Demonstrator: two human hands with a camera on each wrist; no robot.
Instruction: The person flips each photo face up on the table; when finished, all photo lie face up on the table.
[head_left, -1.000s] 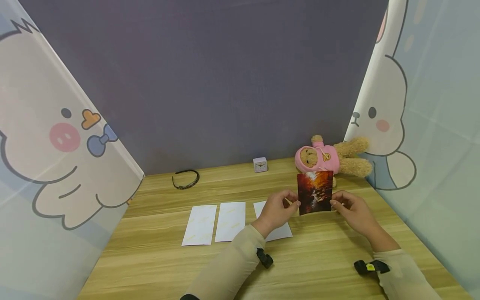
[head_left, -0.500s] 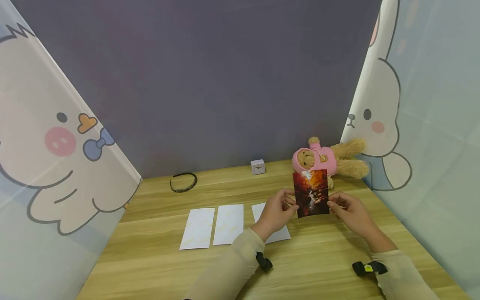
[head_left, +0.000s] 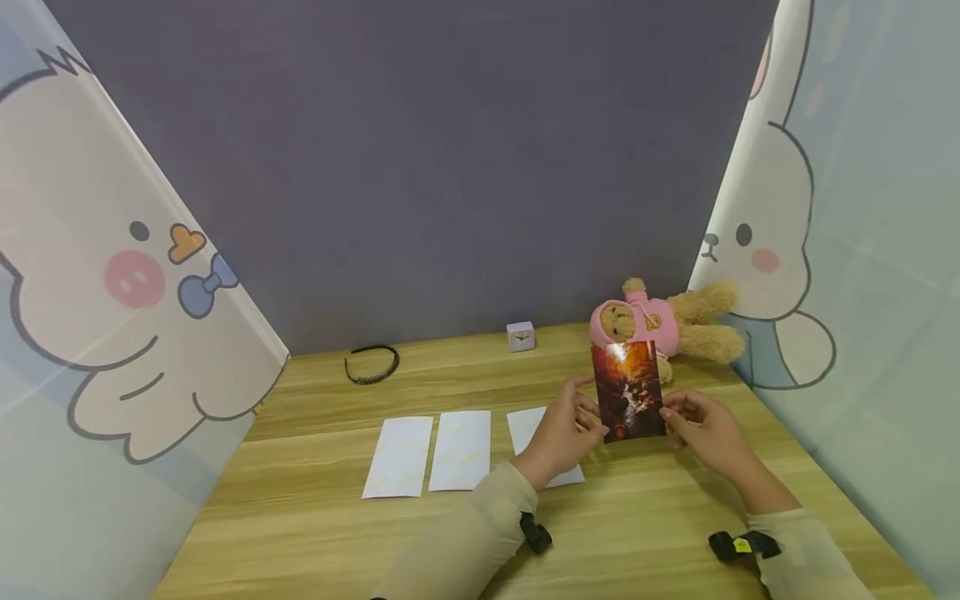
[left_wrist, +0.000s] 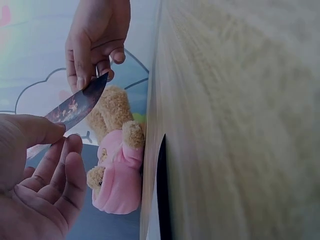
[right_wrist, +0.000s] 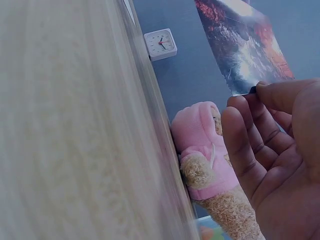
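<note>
A glossy print [head_left: 628,392] with a red, orange and dark picture is held up above the table between two hands. My left hand [head_left: 564,429] pinches its lower left edge between thumb and fingers; my right hand [head_left: 703,429] pinches the right edge. In the left wrist view the print [left_wrist: 75,107] looks slightly bowed, the left hand [left_wrist: 42,175] at its near end. The right wrist view shows the right hand [right_wrist: 280,145] with thumb and fingertip on a corner of the print [right_wrist: 245,45].
Three white sheets lie in a row: a left one [head_left: 398,457], a middle one [head_left: 461,450] and a right one [head_left: 525,423] partly behind the left hand. Further back are a black headband [head_left: 375,377], a small white clock [head_left: 521,337] and a teddy bear [head_left: 663,323] in pink, lying down.
The print has come down slightly, still held by both hands, and its tilt has shifted a little. The head view has swayed slightly. The things on the table stay where they were.
</note>
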